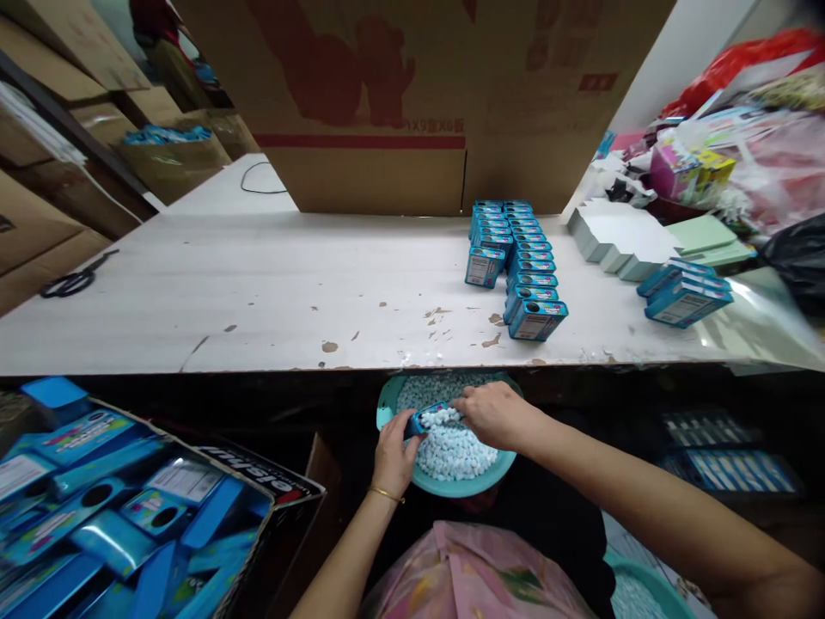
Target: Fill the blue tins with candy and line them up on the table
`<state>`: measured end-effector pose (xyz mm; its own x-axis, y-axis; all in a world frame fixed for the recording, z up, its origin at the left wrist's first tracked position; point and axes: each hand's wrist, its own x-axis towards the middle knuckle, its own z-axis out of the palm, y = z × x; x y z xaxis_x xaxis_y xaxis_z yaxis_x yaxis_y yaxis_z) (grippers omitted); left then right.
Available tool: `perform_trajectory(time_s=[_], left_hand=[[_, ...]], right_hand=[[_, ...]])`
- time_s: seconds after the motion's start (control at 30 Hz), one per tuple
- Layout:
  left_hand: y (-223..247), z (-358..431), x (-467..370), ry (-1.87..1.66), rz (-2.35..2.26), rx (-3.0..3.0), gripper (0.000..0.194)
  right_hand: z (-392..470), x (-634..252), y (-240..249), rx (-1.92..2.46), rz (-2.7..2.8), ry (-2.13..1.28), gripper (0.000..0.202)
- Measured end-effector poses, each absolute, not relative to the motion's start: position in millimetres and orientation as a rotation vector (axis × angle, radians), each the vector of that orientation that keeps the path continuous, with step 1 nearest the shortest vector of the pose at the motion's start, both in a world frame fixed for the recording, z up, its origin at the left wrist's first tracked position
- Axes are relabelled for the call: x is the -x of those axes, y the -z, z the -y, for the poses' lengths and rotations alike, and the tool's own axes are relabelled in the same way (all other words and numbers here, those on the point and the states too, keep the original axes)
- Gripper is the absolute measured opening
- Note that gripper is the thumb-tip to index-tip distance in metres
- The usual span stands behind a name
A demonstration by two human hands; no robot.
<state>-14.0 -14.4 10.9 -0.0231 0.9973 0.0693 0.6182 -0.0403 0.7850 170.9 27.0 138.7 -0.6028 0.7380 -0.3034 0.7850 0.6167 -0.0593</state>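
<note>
A turquoise basin (509, 464) full of small pale blue and white pellets (455, 456) rests at my lap, partly under the table edge. Over it my left hand (394, 451), with a gold bracelet at the wrist, grips a small blue tin (422, 419) tilted above the pellets. White pellets are heaped at the tin's opening. My right hand (493, 411) is closed at the far side of the basin, its fingertips by that heap. Whether it holds a scoop or only pellets is hidden.
Blue tins (532, 284) stand in two rows on the white table (277, 275); more (687, 297) sit right, near white cards (622, 236). A large carton (387, 172) blocks the back. Scissors (77, 277) lie left. Lower left, a box (258, 481) holds loose tins. A person (164, 52) stands behind.
</note>
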Motion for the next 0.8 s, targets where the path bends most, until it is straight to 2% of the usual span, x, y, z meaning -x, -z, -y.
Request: perform_trajectory(time_s=[0.13, 0.27, 0.43, 0.57, 0.67, 0.8], left_hand=[[-8.5, 13.9, 13.3, -0.909, -1.675, -1.706, 0.033], [-10.4, 14.4, 21.3, -0.936, -1.696, -1.669, 0.033], [-12.3, 19.8, 42.8, -0.979, -1.728, -1.561, 0.033], [-8.8, 23.3, 57.3, -1.011, -1.749, -1.47, 0.034], [-9.5, 24.5, 61.4, -1.03, -1.777, -1.42, 0.036], [-18.8, 24.9, 60.4, -1.064, -1.79, -1.378, 0.035]], right_hand=[[-20.3, -161.4, -147.0, -1.149, -2.674, 0.097, 0.02], [-27.4, -188.8, -137.4, -1.255, -2.646, 0.145, 0.021], [-36.6, -225.3, -56.7, -1.544, -2.296, 0.462, 0.021], [-27.8, -195.2, 12.0, -1.599, -2.232, 0.633, 0.027], [-22.0, -162.7, 37.5, -1.606, -2.271, 0.808, 0.028], [-23.8, -156.3, 47.1, -1.614, -2.328, 1.046, 0.029]])
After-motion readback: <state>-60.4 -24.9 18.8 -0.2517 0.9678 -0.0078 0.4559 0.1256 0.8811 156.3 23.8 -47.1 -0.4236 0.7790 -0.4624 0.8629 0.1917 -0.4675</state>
